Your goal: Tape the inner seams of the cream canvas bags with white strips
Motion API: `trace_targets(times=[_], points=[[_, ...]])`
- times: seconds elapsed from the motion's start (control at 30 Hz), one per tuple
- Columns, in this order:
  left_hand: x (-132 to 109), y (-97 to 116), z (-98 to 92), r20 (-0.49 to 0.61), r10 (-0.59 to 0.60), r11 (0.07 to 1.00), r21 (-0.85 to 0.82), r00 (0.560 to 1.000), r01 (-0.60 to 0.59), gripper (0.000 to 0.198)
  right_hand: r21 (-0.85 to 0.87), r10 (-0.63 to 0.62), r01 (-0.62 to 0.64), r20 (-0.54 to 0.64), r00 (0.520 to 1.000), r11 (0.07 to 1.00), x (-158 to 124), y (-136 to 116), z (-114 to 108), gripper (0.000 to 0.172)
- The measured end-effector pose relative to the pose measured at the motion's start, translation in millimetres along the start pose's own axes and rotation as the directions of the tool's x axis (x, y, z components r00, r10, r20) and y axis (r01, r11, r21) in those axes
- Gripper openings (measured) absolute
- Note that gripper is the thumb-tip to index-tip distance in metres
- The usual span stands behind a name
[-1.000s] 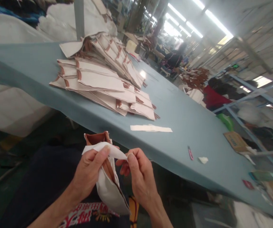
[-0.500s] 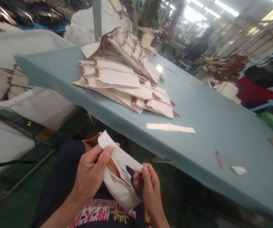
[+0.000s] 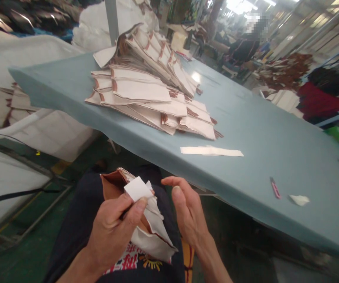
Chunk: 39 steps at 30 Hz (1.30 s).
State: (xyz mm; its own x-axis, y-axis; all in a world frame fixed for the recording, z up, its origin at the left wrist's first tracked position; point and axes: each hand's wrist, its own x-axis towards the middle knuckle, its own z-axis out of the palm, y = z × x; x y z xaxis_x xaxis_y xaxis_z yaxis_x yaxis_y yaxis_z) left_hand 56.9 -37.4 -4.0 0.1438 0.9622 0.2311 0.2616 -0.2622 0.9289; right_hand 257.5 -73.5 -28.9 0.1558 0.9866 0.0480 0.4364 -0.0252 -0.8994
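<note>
Between the thumb and fingers of my left hand (image 3: 116,222) is a white strip (image 3: 138,189), its upper end sticking up past the fingertips. Beneath it, on my lap, rests a sewn piece (image 3: 154,243) of pale cloth with a brown inner side, gaping at the top; part of it is hidden behind my left hand. My right hand (image 3: 188,210) is just to the right of this piece, apart from it, with index finger and thumb spread and nothing in them.
A blue-green table (image 3: 246,165) slants across in front, bearing stacked pale pieces (image 3: 146,90) with brown edges, a pale strip (image 3: 210,151), a pink-handled cutter (image 3: 275,188) and a white scrap (image 3: 299,200). White bins (image 3: 39,133) stand at left. A person (image 3: 243,49) is in the background.
My right hand has let go of the strip's far end and opened. The strip's long free end no longer stretches across to the right. The view has shifted slightly.
</note>
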Motion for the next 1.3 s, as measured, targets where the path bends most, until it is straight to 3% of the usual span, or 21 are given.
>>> trace_targets(times=[0.13,0.27,0.33,0.4,0.47,0.63,0.77,0.83,0.93,1.1,1.2,1.3], points=[[0.4,6.5,1.4,0.0,0.026,0.999,0.027,1.0,-0.026,0.035,0.159,-0.153,0.134,0.118,0.981,0.978,11.1,-44.4,21.3,0.02],[-9.1,-2.7,-3.1,-0.004,-0.026,0.999,0.044,1.0,0.026,0.037,0.322,-0.134,0.095,0.101,0.986,0.942,15.7,-52.6,42.2,0.017],[-17.0,-12.8,-6.5,0.0,-0.179,0.983,-0.031,0.984,0.179,0.026,0.426,-0.051,0.015,0.075,0.996,0.905,19.5,-45.2,50.2,0.022],[-24.6,-24.5,-10.1,-0.019,-0.374,0.918,-0.149,0.927,0.367,0.023,0.513,0.035,-0.051,0.04,0.999,0.857,23.5,-31.5,58.0,0.029],[-30.4,-35.6,-14.1,-0.035,-0.498,0.846,-0.241,0.867,0.476,0.025,0.555,0.097,-0.108,0.05,0.994,0.825,24.5,-13.1,67.3,0.04],[-44.9,-52.6,-28.8,0.09,-0.613,0.728,-0.323,0.785,0.605,0.041,0.493,0.227,-0.301,0.206,0.952,0.816,3.2,31.8,96.1,0.057],[-60.9,-53.9,-45.3,0.074,-0.624,0.757,-0.191,0.778,0.625,0.041,0.445,0.246,-0.323,0.222,0.943,0.835,-14.4,44.7,108.0,0.054],[-65.9,-51.8,-52.8,0.045,-0.598,0.798,-0.059,0.8,0.6,0.044,0.422,0.237,-0.318,0.235,0.943,0.849,-15.0,43.1,106.6,0.051],[-66.2,-48.5,-60.3,0.094,-0.537,0.844,0.054,0.838,0.534,0.048,0.397,0.21,-0.302,0.26,0.943,0.867,-9.8,30.7,95.2,0.044],[-50.1,-41.4,-61.4,0.126,-0.472,0.881,0.065,0.872,0.468,0.051,0.326,0.153,-0.262,0.324,0.933,0.908,-5.6,-17.7,61.6,0.032],[-36.5,-34.9,-60.0,0.207,-0.43,0.901,0.045,0.879,0.431,0.054,0.272,0.162,-0.282,0.393,0.905,0.92,-6.7,-48.7,45.3,0.03],[-26.9,-30.0,-58.3,0.25,-0.396,0.909,-0.026,0.884,0.415,0.057,0.218,0.164,-0.254,0.363,0.917,0.942,-5.7,-66.1,36.3,0.027]])
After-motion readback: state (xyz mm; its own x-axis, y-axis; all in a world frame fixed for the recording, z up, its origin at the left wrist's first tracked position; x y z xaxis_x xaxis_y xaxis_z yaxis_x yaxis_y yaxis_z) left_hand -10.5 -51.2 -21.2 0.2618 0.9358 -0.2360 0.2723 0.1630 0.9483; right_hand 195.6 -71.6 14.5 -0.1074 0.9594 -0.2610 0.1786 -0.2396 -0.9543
